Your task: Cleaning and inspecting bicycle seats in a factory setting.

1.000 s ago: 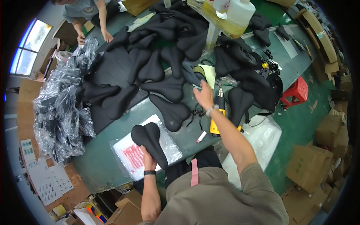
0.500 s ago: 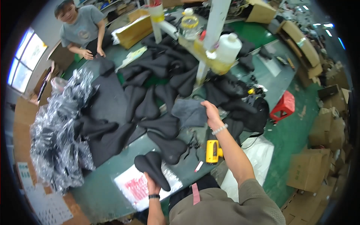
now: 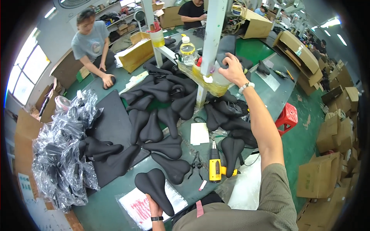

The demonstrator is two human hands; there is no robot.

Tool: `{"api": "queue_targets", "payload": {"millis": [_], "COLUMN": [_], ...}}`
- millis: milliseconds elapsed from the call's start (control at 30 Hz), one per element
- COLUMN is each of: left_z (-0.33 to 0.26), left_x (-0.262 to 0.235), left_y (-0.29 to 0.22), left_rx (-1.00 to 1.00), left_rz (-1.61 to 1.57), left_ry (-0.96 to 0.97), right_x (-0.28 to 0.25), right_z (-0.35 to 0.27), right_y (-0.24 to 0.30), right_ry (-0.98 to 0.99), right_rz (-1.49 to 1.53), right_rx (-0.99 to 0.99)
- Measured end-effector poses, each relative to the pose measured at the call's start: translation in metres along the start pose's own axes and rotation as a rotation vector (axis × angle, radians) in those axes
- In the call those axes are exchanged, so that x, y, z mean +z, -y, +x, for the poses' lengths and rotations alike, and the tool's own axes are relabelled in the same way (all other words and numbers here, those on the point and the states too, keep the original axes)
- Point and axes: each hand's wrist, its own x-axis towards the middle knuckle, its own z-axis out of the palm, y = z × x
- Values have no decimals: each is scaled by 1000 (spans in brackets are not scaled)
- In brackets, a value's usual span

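My left hand (image 3: 155, 209) is closed around the underside of a black bicycle saddle (image 3: 154, 187), its broad end pointing away from me. This saddle is over clear plastic bags with red print (image 3: 137, 206) at the near table edge. My right hand (image 3: 233, 70) is raised at the white post, fingers bent over the top of a whitish plastic bottle (image 3: 219, 81). A dark grey cloth (image 3: 226, 47) shows just beyond those fingers, apparently gripped by them; the fingertips are partly hidden. Nearer me lie a yellow heat gun (image 3: 215, 169) and a black metal clamp-like part (image 3: 197, 165).
Many black saddles (image 3: 151, 129) cover the table middle. Plastic-wrapped saddles (image 3: 61, 154) are heaped at left. A white post (image 3: 214, 34) rises from the table, with a clear bottle (image 3: 187, 50) beside it. Across stands a co-worker (image 3: 92, 42). A red stool (image 3: 287, 118) is at right.
My right hand has gone up and away from over the table with the grey cloth to the bottle at the post. My left hand still holds the saddle. The co-worker's hands have shifted.
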Motion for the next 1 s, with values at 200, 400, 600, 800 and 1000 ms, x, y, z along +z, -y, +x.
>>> {"api": "queue_targets", "payload": {"millis": [200, 400, 600, 800, 1000], "left_z": [-12, -15, -22, -23, -30], "left_x": [3, 6, 20, 21, 25], "left_y": [9, 23, 31, 38, 41], "left_rx": [47, 35, 44, 45, 67], "left_rz": [-42, 2, 11, -11, -17], "left_ry": [33, -28, -12, -13, -14], "right_x": [-1, -1, 0, 3, 6], "right_z": [-6, -8, -8, -8, -8], "right_y": [-2, 3, -2, -5, -4], "right_ry": [74, 82, 65, 51, 47], "right_rz": [-241, -216, -214, -187, -182], "right_rx": [-111, -19, -22, -31, -30]}}
